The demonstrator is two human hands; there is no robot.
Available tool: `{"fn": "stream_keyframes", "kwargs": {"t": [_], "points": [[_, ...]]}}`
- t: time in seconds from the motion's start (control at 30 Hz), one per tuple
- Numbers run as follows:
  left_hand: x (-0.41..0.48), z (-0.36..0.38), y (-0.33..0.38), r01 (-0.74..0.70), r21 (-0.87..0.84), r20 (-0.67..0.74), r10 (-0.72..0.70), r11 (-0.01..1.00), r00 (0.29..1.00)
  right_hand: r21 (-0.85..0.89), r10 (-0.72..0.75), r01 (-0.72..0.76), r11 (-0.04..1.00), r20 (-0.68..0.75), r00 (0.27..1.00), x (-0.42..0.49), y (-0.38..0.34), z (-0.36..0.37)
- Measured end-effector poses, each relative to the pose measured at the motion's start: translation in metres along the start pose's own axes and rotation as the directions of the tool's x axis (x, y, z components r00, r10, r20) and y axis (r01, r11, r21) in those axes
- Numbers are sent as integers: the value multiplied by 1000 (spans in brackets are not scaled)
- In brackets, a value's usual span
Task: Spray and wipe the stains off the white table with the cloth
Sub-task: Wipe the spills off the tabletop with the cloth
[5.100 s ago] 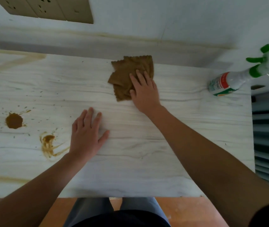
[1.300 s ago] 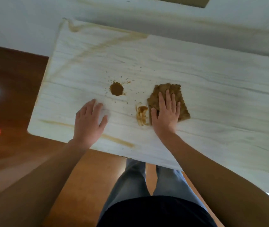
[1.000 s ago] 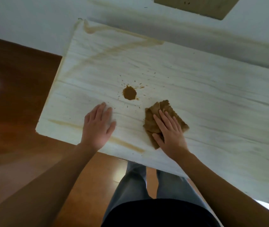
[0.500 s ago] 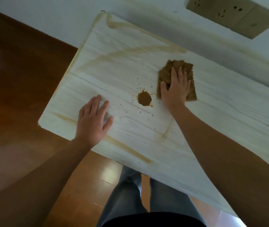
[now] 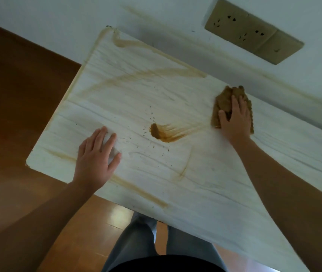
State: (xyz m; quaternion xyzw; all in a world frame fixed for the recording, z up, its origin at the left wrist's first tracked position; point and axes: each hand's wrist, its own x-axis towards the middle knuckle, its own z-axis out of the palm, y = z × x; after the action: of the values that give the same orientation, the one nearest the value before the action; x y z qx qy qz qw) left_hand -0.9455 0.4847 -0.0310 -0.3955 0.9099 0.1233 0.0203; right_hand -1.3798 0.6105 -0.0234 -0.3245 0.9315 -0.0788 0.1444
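closest in, along the near edge of the white table (image 5: pixel 205 203), a long brown streak (image 5: pixel 138 191) runs beside the rim, not yet dealt with by the look of it. just beyond, the left hand (image 5: pixel 95 160) lies flat on the bare top, fingers lightly spread and thumb out, bracing. if that palm slides toward the dark specks it could pick up grime and print it elsewhere. mid-table sits the thick brown blob (image 5: pixel 155 131), with a feathered smear (image 5: pixel 179 130) trailing off to the right, pointing straight at the cloth (image 5: pixel 224 103). the cloth is bunched up near the far edge, and the right hand (image 5: pixel 234 122) presses it down, fingers laid close together, thumb on its left side. here's the worry — the cloth is brown itself, so i cannot tell how loaded it is, and a crumpled, dirty face dragged through that blob would likely spread paste thinner and wider rather than lift it. no spray bottle in view either, so a dry drag may leave a film. a push further back could shove muck off the far edge against the wall (image 5: pixel 175 26), which carries a faint tan line of its own. off to the far left, pale streaks (image 5: pixel 136 75) fan toward the corner — easy to miss. above it all, the wall sockets (image 5: pixel 252 32): spray aimed that way risks mist on them.
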Motion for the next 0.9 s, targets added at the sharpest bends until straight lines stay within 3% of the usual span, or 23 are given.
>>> {"fn": "stream_keyframes", "kwargs": {"t": [0.13, 0.23, 0.4, 0.5, 0.6, 0.67, 0.8, 0.9], "points": [[1, 2, 0, 8, 10, 1, -8, 1000, 1000, -24, 80, -80, 996, -5, 997, 34, -7, -4], [0, 6, 0, 10, 7, -13, -10, 1000, 1000, -46, 61, -61, 997, -3, 998, 40, -33, 4], [0, 6, -1, 14, 6, -17, -14, 1000, 1000, -75, -215, 218, 973, 45, 976, 9, -95, 27], [0, 4, 0, 16, 3, -10, -16, 1000, 1000, -68, -434, 443, 894, 121, 893, -22, -115, 41], [0, 2, 1, 13, -3, -9, -13, 1000, 1000, -58, -543, 558, 828, 170, 822, -23, -100, 37], [1, 0, 1, 11, 3, -5, -11, 1000, 1000, -80, -513, 525, 847, 134, 848, -8, -80, 29], [1, -1, 3, 19, 8, 5, -19, 1000, 1000, -76, -246, 249, 966, 42, 968, 24, -32, 9], [1, 0, 3, 19, 3, 1, -19, 1000, 1000, -51, -113, 115, 992, 28, 993, 25, -4, -1]]}}
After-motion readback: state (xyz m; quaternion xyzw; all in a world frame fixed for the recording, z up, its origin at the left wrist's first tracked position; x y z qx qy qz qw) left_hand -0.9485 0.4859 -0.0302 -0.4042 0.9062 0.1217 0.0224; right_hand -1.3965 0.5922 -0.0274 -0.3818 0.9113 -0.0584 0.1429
